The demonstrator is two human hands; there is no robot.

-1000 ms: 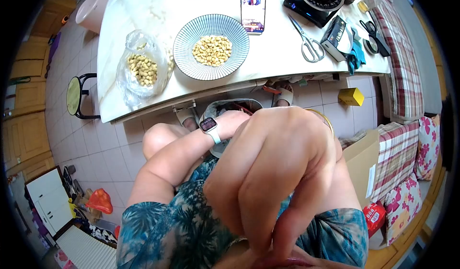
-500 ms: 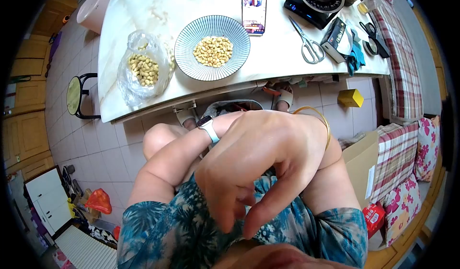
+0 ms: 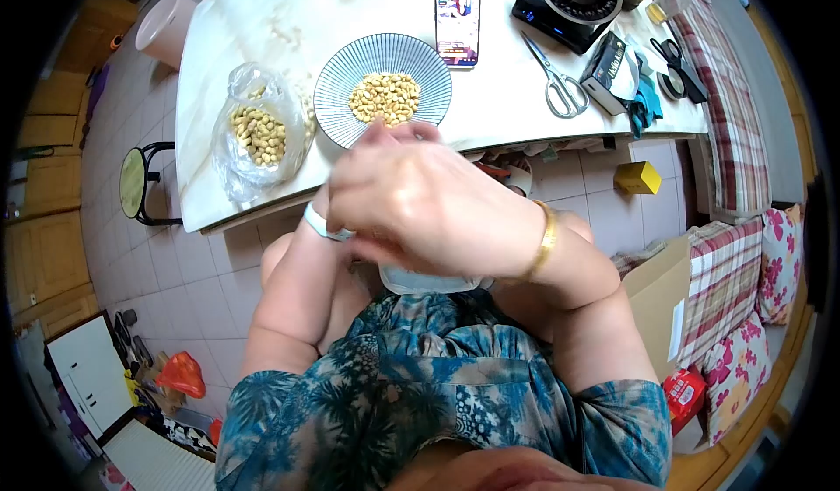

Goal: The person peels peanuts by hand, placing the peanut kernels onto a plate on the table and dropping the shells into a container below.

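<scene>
My right hand [image 3: 416,195], with a gold bracelet at the wrist, crosses over my left hand [image 3: 376,135] just in front of the bowl. The right fingers are blurred and mostly hidden. Most of my left hand lies behind the right; its wrist wears a watch with a pale strap [image 3: 325,223]. Whatever is between the hands cannot be seen. A blue-striped bowl [image 3: 336,71] holds light-coloured peanuts [image 3: 385,98], and fingertips overlap its near rim in the view. To its left, a clear plastic bag [image 3: 234,170] contains more peanuts [image 3: 258,135].
On the marble-patterned table [image 3: 262,18] lie a lit phone [image 3: 458,27] and scissors [image 3: 560,84]. Farther right are a black appliance [image 3: 573,5], a box [image 3: 605,75] and a teal cloth [image 3: 645,106]. A pale container [image 3: 426,281] sits by my lap. A stool [image 3: 134,183] stands left.
My right hand has moved away from my chest, forward and left, to meet my left hand by the bowl. The left wrist has shifted left. The pale container by my lap now shows.
</scene>
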